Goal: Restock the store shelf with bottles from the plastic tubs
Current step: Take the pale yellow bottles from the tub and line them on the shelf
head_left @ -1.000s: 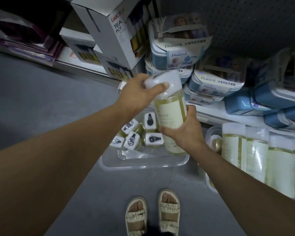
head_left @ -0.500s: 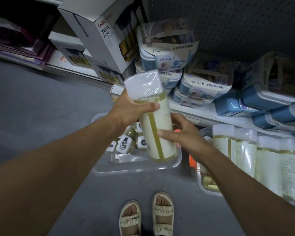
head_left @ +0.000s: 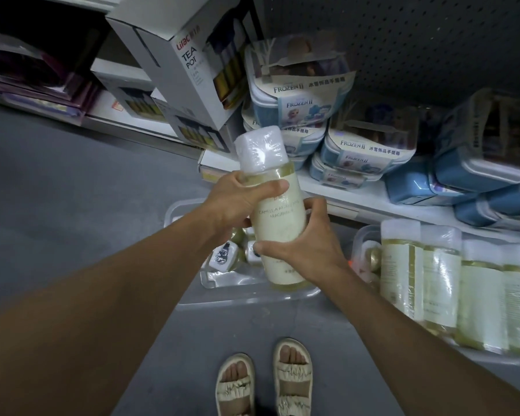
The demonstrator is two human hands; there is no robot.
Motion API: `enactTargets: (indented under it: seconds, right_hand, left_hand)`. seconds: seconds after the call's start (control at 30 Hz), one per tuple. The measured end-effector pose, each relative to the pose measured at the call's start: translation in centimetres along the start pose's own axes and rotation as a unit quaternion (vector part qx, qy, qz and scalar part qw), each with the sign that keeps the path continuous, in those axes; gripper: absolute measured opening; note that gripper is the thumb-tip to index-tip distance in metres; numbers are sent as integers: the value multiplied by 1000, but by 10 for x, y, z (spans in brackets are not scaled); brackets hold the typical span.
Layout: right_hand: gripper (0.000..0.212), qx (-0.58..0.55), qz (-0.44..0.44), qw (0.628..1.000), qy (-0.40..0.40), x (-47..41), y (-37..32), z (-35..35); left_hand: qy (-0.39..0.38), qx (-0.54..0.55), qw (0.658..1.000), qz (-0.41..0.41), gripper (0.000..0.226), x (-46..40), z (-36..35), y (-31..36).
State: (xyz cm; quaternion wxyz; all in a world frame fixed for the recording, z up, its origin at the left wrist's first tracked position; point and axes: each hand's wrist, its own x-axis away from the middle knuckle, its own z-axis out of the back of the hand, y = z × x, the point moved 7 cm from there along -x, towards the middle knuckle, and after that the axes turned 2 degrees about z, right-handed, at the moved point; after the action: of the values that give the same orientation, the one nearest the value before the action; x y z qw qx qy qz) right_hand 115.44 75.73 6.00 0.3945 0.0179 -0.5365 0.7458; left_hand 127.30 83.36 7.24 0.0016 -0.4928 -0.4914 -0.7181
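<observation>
Nearest, two sandalled feet (head_left: 264,382) stand on the grey floor (head_left: 57,187). Above them both hands hold one bottle (head_left: 275,211) upright, tilted slightly, over a clear tub (head_left: 246,298) on the floor. The right hand (head_left: 306,250) wraps the lower body from the side, fingers curled round it; the left hand (head_left: 240,202) grips the shoulder just under the white cap (head_left: 260,148), thumb across the label. The bottle looks full of pale liquid, so probably heavy for its size, rigid, and slick under its shrink-wrap film; the body is the safer hold, not the cap. To the right, more bottles (head_left: 460,289) stand in a row in a second tub. Farther off, the shelf (head_left: 357,202) carries blue boxes (head_left: 370,148) and a teapot carton (head_left: 189,67).
</observation>
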Motion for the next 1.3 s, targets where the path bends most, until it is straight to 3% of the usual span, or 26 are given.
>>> enactTargets:
  seconds: [0.13,0.33,0.43,0.6,0.67,0.77,0.87,0.97,1.13,1.3]
  right_hand:
    - [80,-31,12,998,-43,2,0,-4]
    - [74,-33,10,999,-14,-8,18,-12]
    - [79,-50,-14,999,12,-15,42,-13]
    - [77,-50,-61,995,62,-26,89,-7]
    - [80,-48,-70,993,81,-30,107,-6]
    - [85,-53,-75,992,87,-35,127,-12]
    - [86,-59,-63,992,90,-42,142,-17]
    - [83,-65,-57,992,88,-50,154,-21]
    - [81,-64,-38,994,85,-61,166,-25]
    - [79,-69,-36,994,82,-61,170,-28]
  left_hand:
    - [-18,-21,1000,-5,45,-2,3,-4]
    - [-82,26,996,2,65,-14,-4,-25]
    - [-84,-8,996,16,72,-23,3,-47]
    - [28,-167,985,44,38,-51,32,-116]
    - [34,-265,963,35,39,-62,32,-144]
    - [50,-433,900,-19,57,-80,19,-169]
    - [65,-466,879,-73,76,-99,1,-186]
    - [76,-533,839,-85,85,-119,-8,-198]
    - [92,-603,780,-142,75,-138,-16,-200]
    - [112,-598,777,-162,66,-142,-15,-198]
